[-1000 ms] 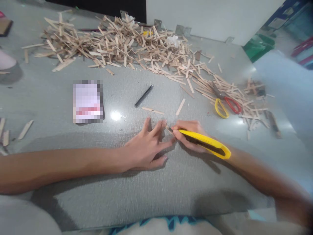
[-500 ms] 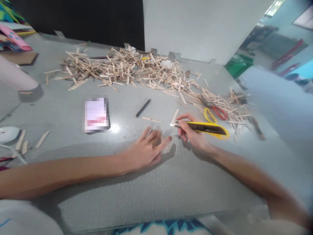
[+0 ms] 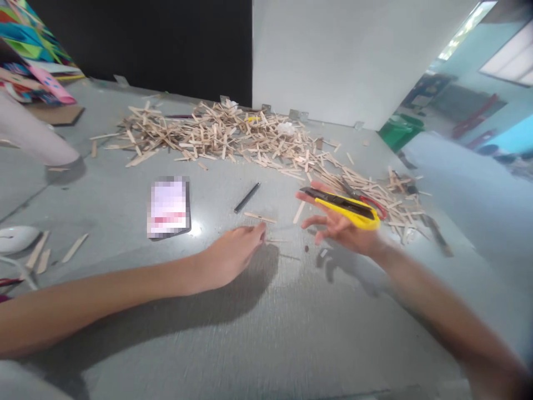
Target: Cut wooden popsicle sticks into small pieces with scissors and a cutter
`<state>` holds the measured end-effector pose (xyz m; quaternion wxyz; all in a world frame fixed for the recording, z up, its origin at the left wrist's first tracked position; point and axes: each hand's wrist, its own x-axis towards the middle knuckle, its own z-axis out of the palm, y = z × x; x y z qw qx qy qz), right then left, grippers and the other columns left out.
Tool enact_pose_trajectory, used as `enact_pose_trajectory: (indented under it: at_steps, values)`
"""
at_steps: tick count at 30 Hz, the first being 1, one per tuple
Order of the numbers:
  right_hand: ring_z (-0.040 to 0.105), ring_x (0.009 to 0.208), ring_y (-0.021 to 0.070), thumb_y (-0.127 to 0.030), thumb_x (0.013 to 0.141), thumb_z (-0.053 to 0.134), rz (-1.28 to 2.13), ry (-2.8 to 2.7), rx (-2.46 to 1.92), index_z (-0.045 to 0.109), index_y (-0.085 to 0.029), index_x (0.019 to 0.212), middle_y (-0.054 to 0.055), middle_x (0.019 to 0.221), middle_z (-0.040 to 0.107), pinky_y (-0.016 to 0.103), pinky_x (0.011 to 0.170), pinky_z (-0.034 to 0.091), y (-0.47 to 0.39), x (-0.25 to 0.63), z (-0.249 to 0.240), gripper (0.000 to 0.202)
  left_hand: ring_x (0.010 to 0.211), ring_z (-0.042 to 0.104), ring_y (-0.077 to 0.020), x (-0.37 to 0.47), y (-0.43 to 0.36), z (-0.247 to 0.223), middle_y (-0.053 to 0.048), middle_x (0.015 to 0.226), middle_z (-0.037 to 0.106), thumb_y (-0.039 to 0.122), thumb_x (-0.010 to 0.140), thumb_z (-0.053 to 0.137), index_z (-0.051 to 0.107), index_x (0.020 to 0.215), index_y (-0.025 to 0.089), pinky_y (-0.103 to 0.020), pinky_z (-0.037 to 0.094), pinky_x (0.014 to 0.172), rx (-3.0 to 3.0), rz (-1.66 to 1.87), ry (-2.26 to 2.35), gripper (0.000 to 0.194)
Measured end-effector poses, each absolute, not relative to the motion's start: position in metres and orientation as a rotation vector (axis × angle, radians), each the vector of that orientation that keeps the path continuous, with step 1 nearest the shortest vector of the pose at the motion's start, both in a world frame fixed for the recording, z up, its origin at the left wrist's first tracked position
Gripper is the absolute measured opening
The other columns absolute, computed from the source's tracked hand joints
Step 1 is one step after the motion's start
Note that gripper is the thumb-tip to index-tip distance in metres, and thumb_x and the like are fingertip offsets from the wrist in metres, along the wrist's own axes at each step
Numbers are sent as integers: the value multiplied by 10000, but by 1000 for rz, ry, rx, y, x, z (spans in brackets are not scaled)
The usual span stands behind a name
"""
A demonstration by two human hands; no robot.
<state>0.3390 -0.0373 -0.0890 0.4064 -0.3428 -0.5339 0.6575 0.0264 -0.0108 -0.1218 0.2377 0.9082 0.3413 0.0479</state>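
A yellow and black utility knife (image 3: 345, 206) rests in my right hand (image 3: 339, 230), lifted over the table, its fingers spread while the knife stays held along the hand. My left hand (image 3: 233, 253) is closed in a pinch, and a thin wooden stick piece (image 3: 278, 240) sticks out from its fingertips, casting a shadow on the table. Just beyond the left fingers lies a craft stick (image 3: 260, 217) with a mark on it. Another craft stick (image 3: 298, 212) lies left of the right hand's fingers. A dark pen-like rod (image 3: 247, 198) lies farther back.
A long heap of craft sticks (image 3: 216, 133) spreads along the back of the grey table (image 3: 208, 344). Red-handled scissors (image 3: 372, 204) lie partly behind the knife. On the left are a blurred-out phone-shaped object (image 3: 169, 208), a white mouse (image 3: 19, 239) and a pale cylinder (image 3: 37, 133).
My right hand has risen off the table with the utility knife, its fingers opening out. My left hand has turned and closed on a thin stick piece. The view has shifted slightly.
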Motion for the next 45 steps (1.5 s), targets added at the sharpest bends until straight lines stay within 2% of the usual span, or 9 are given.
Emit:
enact_pose_trajectory:
  at_steps: [3,5,9,12,14,17,20,27,45]
  values:
    - [756,1111,301,-444,936,649,1712,-1266,-935,459,-370,1646,130,1780,417,359,646,643,-36,339,-80,739,640,660,-169,26,1,-120,-8,796,704,196,1102,414,558,1076,201,-268,468,600,2248,111,926,147]
    - [747,902,239,-495,968,564,1731,-1275,-970,481,-312,1626,169,1689,529,316,541,575,-36,338,-78,688,625,670,-155,27,8,-122,-7,786,719,236,1100,432,580,1050,199,-248,476,585,2128,89,911,161]
    - [569,542,97,-401,986,692,1491,-1684,-1321,480,-271,1582,157,1446,726,250,443,447,-39,333,-83,646,562,635,-148,28,16,-130,-12,722,707,324,1097,466,645,977,185,-253,452,551,1992,61,889,256]
    - [758,788,198,-358,1076,625,979,-2196,-1468,666,-217,1430,139,1339,793,318,668,582,-47,329,-90,383,568,608,-150,29,17,-130,-10,688,679,338,1089,493,667,901,181,-264,426,574,1970,72,894,300]
    - [793,981,266,-321,1127,554,600,-2509,-1378,686,-211,1447,132,1275,818,359,797,587,-52,327,-94,364,603,599,-153,30,16,-128,-11,698,672,325,1075,524,671,861,180,-272,412,605,1977,89,901,297]
    - [788,852,264,-283,1169,489,159,-2797,-1297,659,-162,1454,117,1090,831,355,694,513,-59,325,-99,353,629,590,-158,31,15,-126,-6,708,668,290,1061,542,689,878,179,-279,398,629,1985,104,910,260]
    - [741,701,237,-264,1182,472,-78,-2945,-1289,706,-140,1225,78,917,792,352,595,389,-62,323,-101,268,641,599,-160,31,13,-125,-7,722,678,276,1057,547,696,897,177,-282,401,643,1988,112,915,241]
    - [692,645,217,-277,1198,423,-162,-3039,-1273,667,-170,1112,46,850,746,363,577,257,-61,322,-99,280,641,614,-160,31,12,-126,-6,733,695,283,1063,557,696,900,182,-284,408,655,1993,118,899,238]
    - [610,616,194,-214,1187,400,-190,-3062,-1250,669,-163,1109,50,826,707,368,587,225,-64,317,-96,285,645,558,-155,29,16,-119,7,712,638,247,1061,500,665,863,190,-289,350,662,2142,54,781,264]
